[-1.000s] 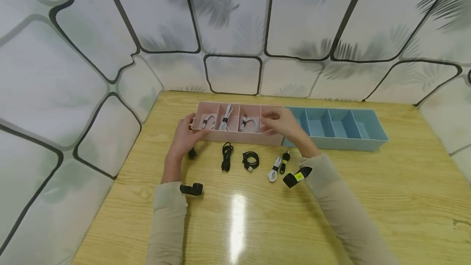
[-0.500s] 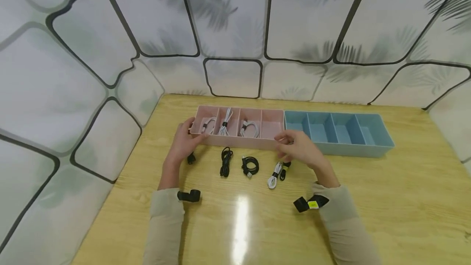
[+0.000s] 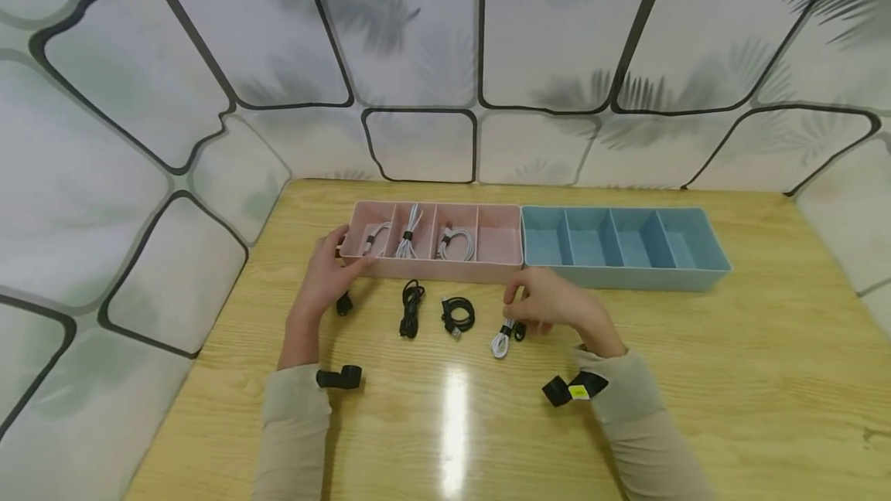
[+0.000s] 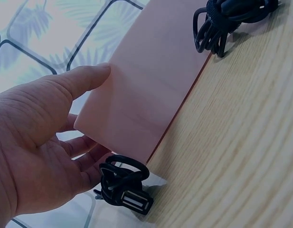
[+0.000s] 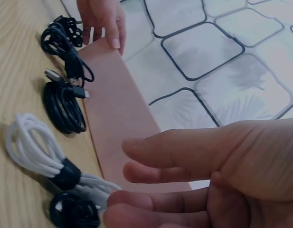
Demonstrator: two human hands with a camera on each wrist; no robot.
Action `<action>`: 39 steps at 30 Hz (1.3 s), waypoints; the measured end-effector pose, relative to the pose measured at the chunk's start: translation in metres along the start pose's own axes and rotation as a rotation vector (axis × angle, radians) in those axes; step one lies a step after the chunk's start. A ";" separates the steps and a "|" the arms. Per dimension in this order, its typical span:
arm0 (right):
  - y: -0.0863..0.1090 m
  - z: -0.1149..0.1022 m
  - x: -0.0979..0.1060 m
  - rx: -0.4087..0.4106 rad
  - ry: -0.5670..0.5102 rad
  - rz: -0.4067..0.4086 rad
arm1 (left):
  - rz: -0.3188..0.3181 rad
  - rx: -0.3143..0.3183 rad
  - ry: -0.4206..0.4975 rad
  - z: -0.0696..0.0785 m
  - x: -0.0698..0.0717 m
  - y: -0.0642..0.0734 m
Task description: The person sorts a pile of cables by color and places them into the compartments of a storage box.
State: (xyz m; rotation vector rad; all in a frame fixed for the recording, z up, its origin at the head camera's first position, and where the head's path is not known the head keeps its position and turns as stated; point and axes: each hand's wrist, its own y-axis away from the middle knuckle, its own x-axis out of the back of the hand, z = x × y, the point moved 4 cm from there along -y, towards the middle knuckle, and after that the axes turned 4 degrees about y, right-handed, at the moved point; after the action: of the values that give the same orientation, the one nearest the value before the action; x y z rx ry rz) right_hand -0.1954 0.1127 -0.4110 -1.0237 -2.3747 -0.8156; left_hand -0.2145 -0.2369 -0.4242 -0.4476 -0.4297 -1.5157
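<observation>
White cable bundle (image 5: 45,164): lies on the desk (image 3: 390,424) just in front of the pink tray (image 3: 438,269), near its right end, with a small black cable (image 5: 72,211) right alongside. Points its long axis at a slant toward the tray's front wall, looped end away, other end hidden by the right hand (image 3: 553,300). Sits at that hand's fingertips, well apart from the left hand (image 3: 323,275). With hands apart: left gripping the tray's left end; right loosely curled, not visibly clamped on anything. Cannot tell whether touching the bundle.
</observation>
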 end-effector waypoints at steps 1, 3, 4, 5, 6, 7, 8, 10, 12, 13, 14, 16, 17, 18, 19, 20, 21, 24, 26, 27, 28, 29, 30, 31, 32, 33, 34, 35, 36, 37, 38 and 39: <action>-0.001 0.000 -0.003 -0.003 0.025 -0.014 | 0.000 -0.002 0.002 0.000 0.000 0.000; -0.002 -0.001 -0.007 -0.008 0.055 -0.030 | 0.003 -0.007 0.003 0.000 0.001 0.000; -0.002 -0.002 -0.009 -0.001 0.072 -0.032 | 0.004 -0.009 0.001 0.000 0.001 0.000; -0.003 -0.003 -0.010 0.008 0.092 -0.030 | 0.005 -0.010 0.001 0.000 0.001 0.000; -0.004 -0.004 -0.011 0.030 0.123 -0.023 | 0.008 -0.011 -0.001 0.000 0.001 0.000; -0.004 -0.005 -0.013 0.048 0.155 -0.013 | 0.008 -0.010 -0.001 0.000 0.001 0.000; -0.005 -0.007 -0.014 0.060 0.186 -0.004 | 0.008 -0.009 -0.002 0.001 0.001 0.000; -0.006 -0.010 -0.017 0.078 0.248 0.016 | 0.009 -0.004 0.000 0.001 0.001 0.000; -0.006 -0.015 -0.019 0.085 0.296 0.030 | 0.009 -0.001 0.005 0.002 0.001 0.000; -0.006 -0.016 -0.020 0.074 0.302 0.028 | 0.006 0.004 0.009 0.002 0.001 0.000; -0.007 -0.018 -0.021 0.069 0.308 0.028 | 0.006 0.005 0.010 0.002 0.001 0.000; -0.006 -0.021 -0.023 0.058 0.315 0.033 | 0.003 0.007 0.016 0.002 0.001 0.000; -0.006 -0.022 -0.024 0.051 0.320 0.037 | 0.004 0.007 0.017 0.001 0.001 0.000; -0.006 -0.023 -0.025 0.047 0.330 0.042 | 0.003 0.006 0.018 0.001 0.001 0.000; -0.007 -0.024 -0.026 0.034 0.342 0.048 | 0.005 0.005 0.020 0.001 0.001 0.000; -0.007 -0.024 -0.027 0.022 0.356 0.058 | 0.005 0.002 0.022 0.000 0.001 0.000; -0.007 -0.024 -0.028 0.006 0.374 0.068 | 0.006 0.000 0.025 0.000 0.001 0.000; -0.009 -0.025 -0.031 -0.031 0.428 0.097 | 0.004 0.000 0.022 -0.001 0.001 0.001; -0.011 -0.025 -0.032 -0.047 0.449 0.118 | 0.006 0.001 0.020 -0.001 0.002 0.002; -0.012 -0.025 -0.033 -0.051 0.448 0.128 | 0.007 0.002 0.020 -0.001 0.002 0.002; -0.012 -0.025 -0.033 -0.053 0.438 0.138 | 0.006 0.002 0.019 -0.001 0.002 0.003; -0.013 -0.025 -0.033 -0.054 0.423 0.147 | 0.008 0.003 0.020 -0.001 0.002 0.003; -0.013 -0.025 -0.033 -0.048 0.399 0.160 | 0.007 0.004 0.021 -0.002 0.003 0.004; -0.013 -0.025 -0.032 -0.041 0.369 0.170 | 0.006 0.004 0.023 -0.002 0.003 0.004; -0.013 -0.025 -0.031 -0.036 0.336 0.181 | 0.002 0.004 0.022 -0.001 0.002 0.004; -0.013 -0.024 -0.030 -0.023 0.309 0.193 | 0.001 0.005 0.022 -0.001 0.003 0.004; -0.013 -0.024 -0.028 -0.008 0.284 0.204 | -0.001 0.005 0.018 -0.001 0.002 0.004; -0.012 -0.024 -0.027 0.010 0.256 0.213 | 0.000 0.007 0.020 -0.001 0.002 0.003; -0.012 -0.023 -0.025 0.025 0.230 0.223 | -0.001 0.007 0.019 -0.001 0.002 0.003; -0.011 -0.022 -0.023 0.035 0.209 0.231 | -0.001 0.006 0.020 0.000 0.002 0.003; -0.011 -0.022 -0.021 0.049 0.185 0.240 | -0.001 0.002 0.018 0.001 0.003 0.002; -0.010 -0.021 -0.018 0.066 0.159 0.250 | 0.001 0.002 0.019 0.001 0.003 0.002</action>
State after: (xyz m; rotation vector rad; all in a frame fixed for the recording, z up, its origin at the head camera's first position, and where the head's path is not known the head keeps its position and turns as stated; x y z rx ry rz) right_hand -0.1885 0.0839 -0.4093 -1.1550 -2.0759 -0.6934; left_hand -0.2124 -0.2383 -0.4218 -0.4311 -0.4160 -1.5173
